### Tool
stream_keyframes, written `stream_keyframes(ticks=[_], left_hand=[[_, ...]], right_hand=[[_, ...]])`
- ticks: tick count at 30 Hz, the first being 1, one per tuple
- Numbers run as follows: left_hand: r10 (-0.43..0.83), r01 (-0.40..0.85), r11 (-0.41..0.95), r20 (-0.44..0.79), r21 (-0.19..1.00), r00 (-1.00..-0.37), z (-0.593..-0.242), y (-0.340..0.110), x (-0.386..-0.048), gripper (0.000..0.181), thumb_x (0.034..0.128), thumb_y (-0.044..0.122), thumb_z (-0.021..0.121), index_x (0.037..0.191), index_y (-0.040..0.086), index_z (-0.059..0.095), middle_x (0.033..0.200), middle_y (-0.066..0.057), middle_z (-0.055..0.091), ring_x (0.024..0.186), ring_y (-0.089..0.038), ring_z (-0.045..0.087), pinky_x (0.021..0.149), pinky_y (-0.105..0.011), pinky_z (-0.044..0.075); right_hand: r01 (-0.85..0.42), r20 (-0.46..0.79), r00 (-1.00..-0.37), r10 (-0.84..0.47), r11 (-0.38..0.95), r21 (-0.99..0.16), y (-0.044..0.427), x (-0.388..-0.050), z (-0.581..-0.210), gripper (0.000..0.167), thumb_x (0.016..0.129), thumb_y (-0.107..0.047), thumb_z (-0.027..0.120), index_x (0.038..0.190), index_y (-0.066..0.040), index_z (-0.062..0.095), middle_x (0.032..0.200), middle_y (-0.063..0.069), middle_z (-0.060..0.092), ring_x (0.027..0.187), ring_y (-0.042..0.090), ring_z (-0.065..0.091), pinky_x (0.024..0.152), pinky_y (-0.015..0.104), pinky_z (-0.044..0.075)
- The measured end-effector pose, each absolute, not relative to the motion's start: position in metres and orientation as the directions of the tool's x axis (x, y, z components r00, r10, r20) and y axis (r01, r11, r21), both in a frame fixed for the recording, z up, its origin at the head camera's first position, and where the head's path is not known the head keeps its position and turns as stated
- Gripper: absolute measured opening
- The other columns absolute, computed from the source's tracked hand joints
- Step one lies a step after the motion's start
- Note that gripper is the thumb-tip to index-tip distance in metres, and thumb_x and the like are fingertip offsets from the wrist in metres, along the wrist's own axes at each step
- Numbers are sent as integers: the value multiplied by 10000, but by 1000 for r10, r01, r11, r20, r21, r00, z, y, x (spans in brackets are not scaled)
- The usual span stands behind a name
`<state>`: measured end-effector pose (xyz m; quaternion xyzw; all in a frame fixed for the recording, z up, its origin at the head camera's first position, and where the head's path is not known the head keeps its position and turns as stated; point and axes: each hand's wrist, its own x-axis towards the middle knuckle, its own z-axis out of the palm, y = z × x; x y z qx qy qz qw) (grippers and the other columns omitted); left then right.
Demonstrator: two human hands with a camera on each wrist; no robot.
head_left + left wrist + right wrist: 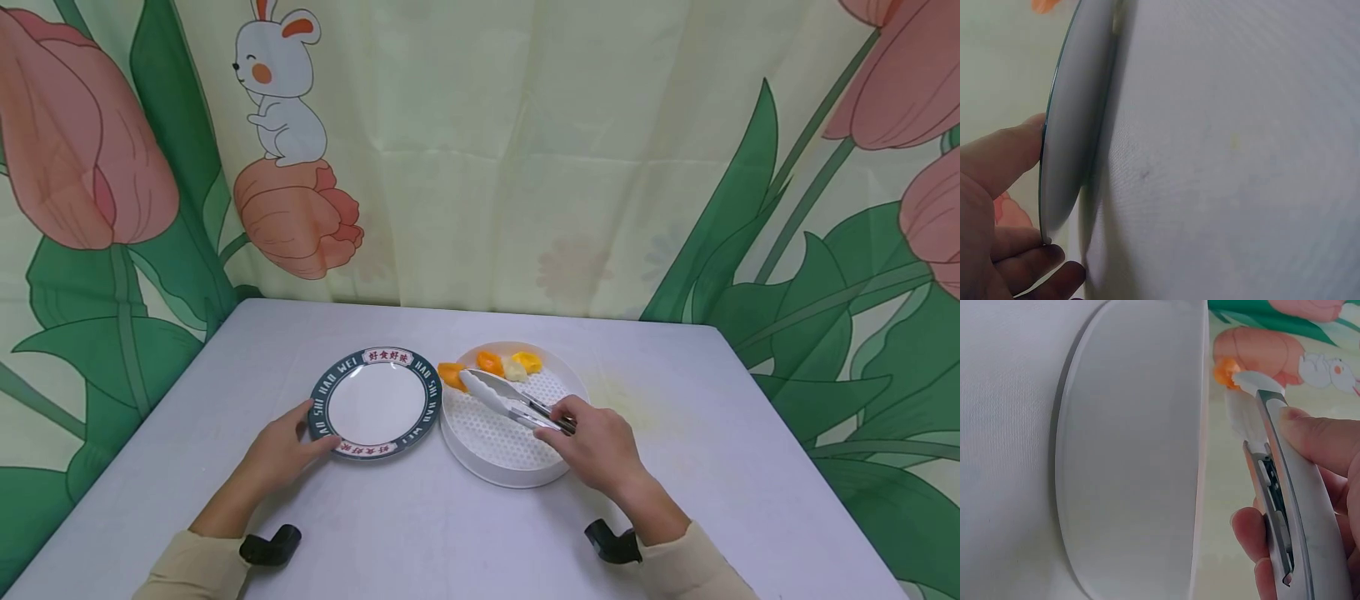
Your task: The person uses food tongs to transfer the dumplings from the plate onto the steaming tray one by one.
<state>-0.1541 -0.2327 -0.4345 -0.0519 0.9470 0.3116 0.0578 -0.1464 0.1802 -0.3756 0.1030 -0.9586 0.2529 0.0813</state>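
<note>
My left hand holds the near left rim of a round plate with a dark teal lettered border and a bare white middle. Tongs with metal handles and white tips are gripped in my right hand, over a round white steamer tray with a dotted floor. Between the tong tips is an orange food piece, above the tray's left rim beside the plate; the right wrist view shows this orange piece too. Farther back in the tray lie another orange piece, a yellow piece and a pale piece.
Plate and tray stand side by side on a white-covered table. Behind the table hangs a curtain printed with tulips and a rabbit. A black wrist mount sticks out by the left sleeve, another by the right.
</note>
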Motion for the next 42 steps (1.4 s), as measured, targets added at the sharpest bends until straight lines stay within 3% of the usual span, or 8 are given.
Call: stream_keyframes(ticks=[13, 42], left_hand=[[-67, -139, 799, -144, 584, -987, -436, -233, -156, 976, 896, 459, 718, 1511, -132, 243, 1505, -382, 297, 1401, -545, 256, 1083, -624, 330], [-62, -134, 792, -140, 596, -988, -437, -233, -155, 962, 902, 443, 717, 1511, -132, 245, 1501, -382, 305, 1400, -541, 265, 1084, -619, 333]], right_hand=[[-212, 212, -969, -125, 862, -460, 195, -145, -375, 248, 825, -285, 817, 945, -141, 654, 724, -43, 629, 614, 169, 476, 541, 299, 352], [-197, 163, -977, -141, 892, -407, 200, -142, -382, 258, 820, -309, 817, 906, -148, 635, 649, -66, 548, 595, 172, 446, 532, 304, 335]])
